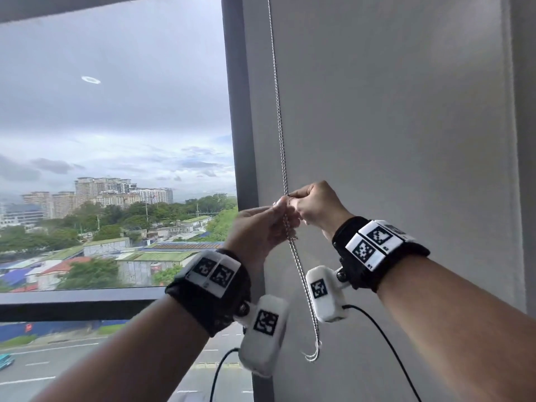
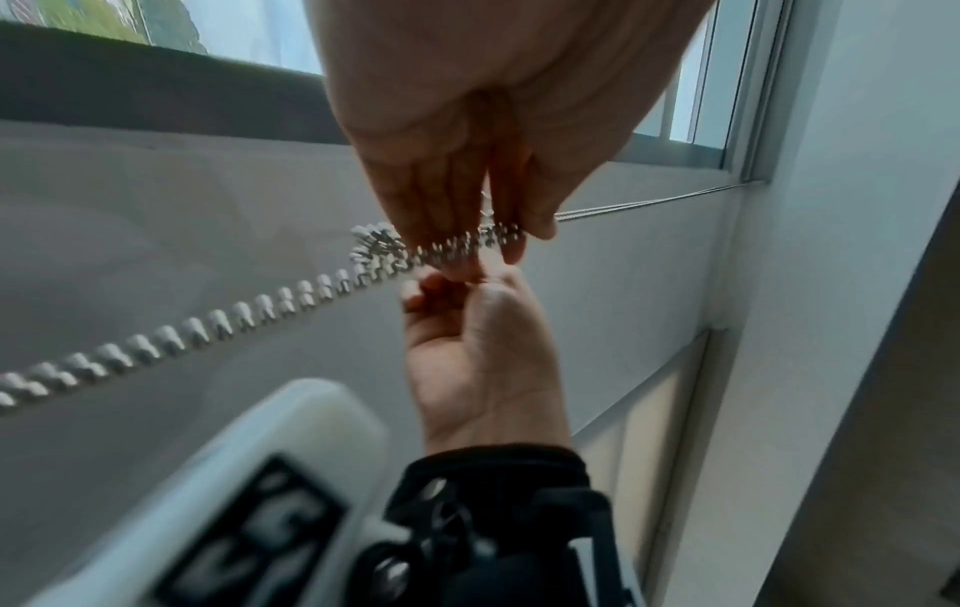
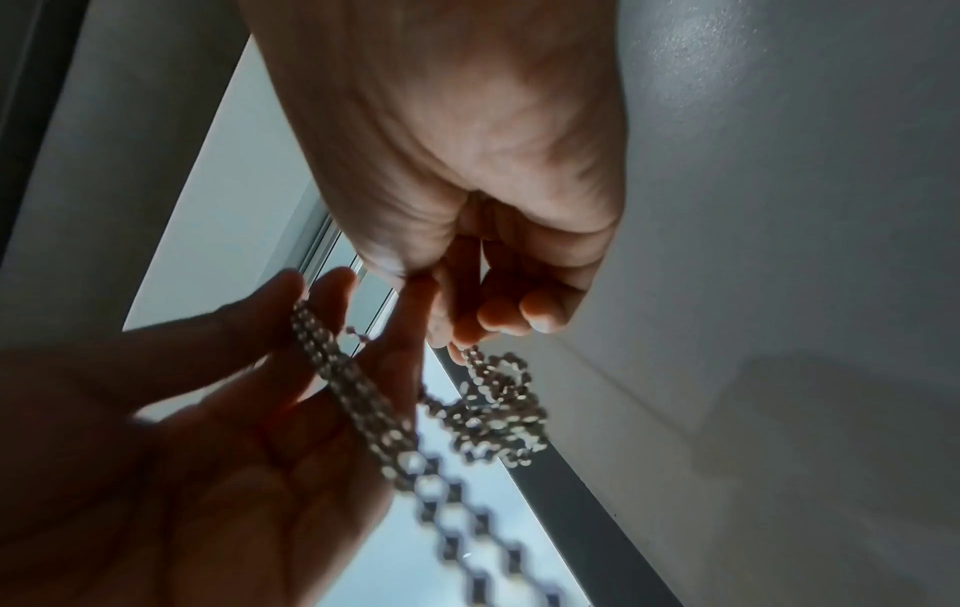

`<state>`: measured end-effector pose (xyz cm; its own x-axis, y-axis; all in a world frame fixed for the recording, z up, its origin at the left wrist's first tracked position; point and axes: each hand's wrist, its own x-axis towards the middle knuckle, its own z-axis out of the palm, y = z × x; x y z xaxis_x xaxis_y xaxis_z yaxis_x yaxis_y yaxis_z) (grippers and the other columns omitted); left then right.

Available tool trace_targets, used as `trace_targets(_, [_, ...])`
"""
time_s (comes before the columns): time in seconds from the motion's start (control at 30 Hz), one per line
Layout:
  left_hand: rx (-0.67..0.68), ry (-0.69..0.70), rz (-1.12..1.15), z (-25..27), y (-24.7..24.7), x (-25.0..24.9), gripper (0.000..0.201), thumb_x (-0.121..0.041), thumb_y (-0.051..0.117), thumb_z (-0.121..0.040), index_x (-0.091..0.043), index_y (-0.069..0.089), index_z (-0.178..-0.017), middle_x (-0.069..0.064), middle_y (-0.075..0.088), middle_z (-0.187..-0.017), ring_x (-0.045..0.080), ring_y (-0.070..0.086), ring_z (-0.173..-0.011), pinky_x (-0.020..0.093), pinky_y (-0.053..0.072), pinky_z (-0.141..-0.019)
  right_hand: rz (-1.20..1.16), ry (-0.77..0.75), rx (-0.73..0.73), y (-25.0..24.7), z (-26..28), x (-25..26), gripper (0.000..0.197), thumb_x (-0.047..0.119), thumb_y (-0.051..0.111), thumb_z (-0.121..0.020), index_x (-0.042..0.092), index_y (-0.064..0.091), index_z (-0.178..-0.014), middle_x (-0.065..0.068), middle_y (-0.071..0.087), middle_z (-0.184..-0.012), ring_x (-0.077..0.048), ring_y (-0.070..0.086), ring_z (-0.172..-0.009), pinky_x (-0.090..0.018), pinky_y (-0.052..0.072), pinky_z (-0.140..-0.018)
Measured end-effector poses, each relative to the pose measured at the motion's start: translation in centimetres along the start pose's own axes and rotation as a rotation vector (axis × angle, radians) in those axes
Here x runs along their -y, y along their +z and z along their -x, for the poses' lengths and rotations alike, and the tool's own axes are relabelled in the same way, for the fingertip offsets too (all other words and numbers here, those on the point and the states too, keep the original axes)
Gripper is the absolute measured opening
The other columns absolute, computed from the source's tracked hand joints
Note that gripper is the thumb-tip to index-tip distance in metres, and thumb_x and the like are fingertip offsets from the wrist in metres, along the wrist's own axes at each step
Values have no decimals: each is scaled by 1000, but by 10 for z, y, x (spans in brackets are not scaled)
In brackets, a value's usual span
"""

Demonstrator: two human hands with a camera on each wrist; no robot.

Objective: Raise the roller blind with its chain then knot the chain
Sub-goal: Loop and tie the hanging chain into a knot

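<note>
1. Your left hand's fingertips (image 2: 467,246) pinch the doubled metal chain (image 1: 282,158), with the thumb against the strands.
2. Your left hand (image 1: 261,227) is raised in front of the window frame (image 1: 240,134), wrist bent upward.
3. Your right hand (image 1: 316,207) meets it, fingers curled and pinching a bunched tangle of chain (image 3: 493,415).
4. The chain hangs along the edge of the grey blind fabric (image 1: 391,126); its looped end (image 1: 314,353) dangles below both wrists.
5. Both forearms rise from below, and the wrists carry black bands with white camera units.
</note>
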<state>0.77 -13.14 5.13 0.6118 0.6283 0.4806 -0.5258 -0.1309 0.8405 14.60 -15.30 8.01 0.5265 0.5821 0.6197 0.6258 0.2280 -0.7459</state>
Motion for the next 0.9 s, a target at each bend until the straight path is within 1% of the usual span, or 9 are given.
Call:
trace_targets(0.07, [-98, 0, -68, -10, 9, -12, 23, -16, 62, -87, 7, 66, -87, 20, 66, -78, 21, 64, -59, 24, 54, -55, -50, 33, 21, -2, 3, 2, 12, 15, 69, -83, 7, 76, -86, -11, 68, -65, -12, 53, -43, -24, 43, -45])
trace_targets(0.17, [-227, 37, -187, -25, 14, -13, 22, -17, 67, -83, 5, 69, -82, 21, 64, -79, 23, 59, -61, 22, 52, -50, -160, 108, 62, -6, 10, 7, 14, 10, 61, -90, 4, 72, -96, -13, 70, -69, -22, 62, -51, -31, 54, -49])
trace_targets(0.27, [-327, 115, -262, -35, 13, -11, 23, -20, 70, -80, 3, 73, -80, 6, 59, -55, 13, 47, -47, 19, 42, -51, -256, 174, 120, -11, 18, 10, 16, 19, 66, -91, 6, 68, -100, -19, 74, -76, -30, 70, -60, -37, 61, -56])
trace_targets(0.37, [-334, 111, -268, -37, 16, -12, 24, -23, 68, -82, 1, 72, -83, -10, 46, -32, 4, 37, -32, 13, 31, -39, -283, 182, 148, -13, 21, 11, 17, 20, 65, -91, 4, 68, -99, -21, 73, -80, -31, 71, -64, -41, 61, -61])
trace_targets(0.5, [-238, 65, -159, -37, 25, -20, 25, -22, 72, -79, 3, 72, -81, 7, 62, -56, 18, 51, -47, 21, 40, -45, -342, 169, 156, -9, 23, 16, 17, 14, 60, -93, 1, 71, -92, -21, 73, -82, -31, 70, -63, -39, 62, -61])
trace_targets(0.6, [-254, 33, -176, -42, 25, -22, 23, -24, 74, -76, -1, 73, -77, 10, 66, -68, 22, 57, -53, 26, 46, -49, -440, 205, 264, -9, 28, 17, 30, 21, 50, -97, 3, 70, -85, -20, 74, -83, -33, 71, -72, -46, 60, -75])
trace_targets(0.73, [-235, 20, -209, -42, 16, -24, 26, -22, 73, -78, 3, 71, -87, 12, 67, -74, 27, 60, -67, 36, 50, -64, -526, 189, 394, -15, 35, 12, 39, 32, 56, -94, -4, 67, -104, -22, 72, -87, -31, 68, -74, -41, 57, -73])
trace_targets(0.8, [-217, -6, -236, -42, 11, -27, 23, -16, 67, -82, 5, 68, -91, 13, 66, -76, 26, 58, -61, 32, 45, -59, -425, 181, 368, -20, 36, 7, 30, 22, 65, -90, -4, 66, -103, -20, 71, -87, -26, 67, -70, -40, 57, -71])
trace_targets(0.9, [-184, -25, -297, -40, 7, -33, 16, -6, 57, -84, 2, 66, -95, 14, 67, -80, 30, 63, -63, 33, 43, -63, -16, 106, 296, -29, 32, -2, 21, 17, 71, -84, 0, 72, -97, -6, 71, -77, -16, 61, -66, -29, 53, -62])
